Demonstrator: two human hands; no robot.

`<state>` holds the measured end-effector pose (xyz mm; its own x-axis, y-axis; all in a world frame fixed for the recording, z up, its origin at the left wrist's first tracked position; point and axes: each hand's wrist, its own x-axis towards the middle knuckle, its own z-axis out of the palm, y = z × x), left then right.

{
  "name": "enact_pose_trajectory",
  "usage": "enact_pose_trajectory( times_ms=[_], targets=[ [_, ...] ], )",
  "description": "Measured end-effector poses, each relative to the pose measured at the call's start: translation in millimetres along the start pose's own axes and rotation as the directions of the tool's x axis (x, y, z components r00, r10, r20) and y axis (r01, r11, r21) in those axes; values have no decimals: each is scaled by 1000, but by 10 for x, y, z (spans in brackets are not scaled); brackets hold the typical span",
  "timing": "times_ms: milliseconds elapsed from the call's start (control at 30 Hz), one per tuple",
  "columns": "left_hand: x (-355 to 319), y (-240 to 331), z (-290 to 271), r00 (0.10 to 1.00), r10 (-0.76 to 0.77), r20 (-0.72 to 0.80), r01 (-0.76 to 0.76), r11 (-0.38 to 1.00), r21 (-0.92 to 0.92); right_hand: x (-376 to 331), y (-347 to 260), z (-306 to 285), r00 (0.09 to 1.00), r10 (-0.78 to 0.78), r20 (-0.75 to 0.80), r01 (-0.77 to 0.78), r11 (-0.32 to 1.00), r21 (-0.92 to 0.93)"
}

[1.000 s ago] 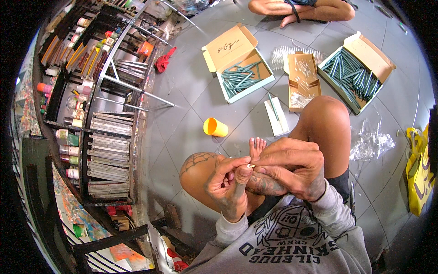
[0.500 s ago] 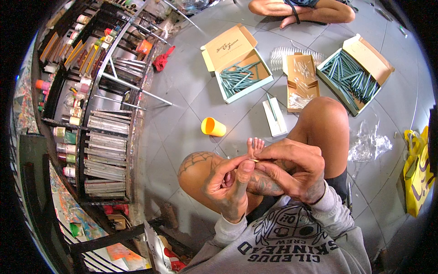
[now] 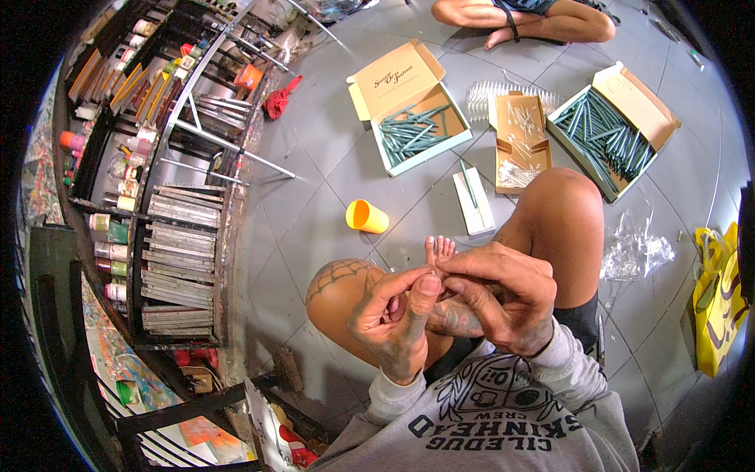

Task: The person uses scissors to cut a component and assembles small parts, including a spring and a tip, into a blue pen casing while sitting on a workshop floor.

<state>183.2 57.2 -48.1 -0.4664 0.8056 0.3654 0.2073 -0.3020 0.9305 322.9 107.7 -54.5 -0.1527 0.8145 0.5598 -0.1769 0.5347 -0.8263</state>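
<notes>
My left hand (image 3: 397, 315) and my right hand (image 3: 507, 299) meet above my crossed legs, thumb and forefinger of each pinched together. Something tiny lies between the fingertips, too small and covered to make out. Beyond them on the floor stands a narrow white box (image 3: 475, 212) with one dark green pencil-like stick (image 3: 470, 186) lying on it. To its left a yellow cup (image 3: 377, 219) rests on its side. An open small cardboard box (image 3: 501, 149) behind the white box holds many small clear and whitish pieces.
Two open boxes of green sticks, a left one (image 3: 431, 163) and a right one (image 3: 657, 126), flank the small box. Clear plastic wrap (image 3: 641, 252) and a yellow bag (image 3: 717, 303) lie right. A rack (image 3: 181, 228) with paint jars stands left. Another person's crossed legs (image 3: 543, 27) show at the far edge.
My right hand has shifted very slightly left and its fingers have closed in. A thin pale piece visible between the fingertips before is now hidden. The boxes and cup stay put.
</notes>
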Motion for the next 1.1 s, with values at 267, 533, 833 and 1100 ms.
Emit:
enact_pose_trajectory(
  times_ms=[267,533,833,1100],
  targets=[
    [-3,-8,1,1000,-26,15,27,999,-40,-3,3,-14,1000,7,12,-7,1000,-7],
    [-18,6,-6,999,-37,-4,37,999,-14,-34,-75,73,951,289,-108,-243,917,316],
    [183,111,-89,909,376,181,-417,840,347,132,-96,-263,992,-99,74,105,992,-76],
    [209,108,-112,841,479,252,-541,738,402,241,-187,-322,976,-119,185,137,987,-88]
  ],
)
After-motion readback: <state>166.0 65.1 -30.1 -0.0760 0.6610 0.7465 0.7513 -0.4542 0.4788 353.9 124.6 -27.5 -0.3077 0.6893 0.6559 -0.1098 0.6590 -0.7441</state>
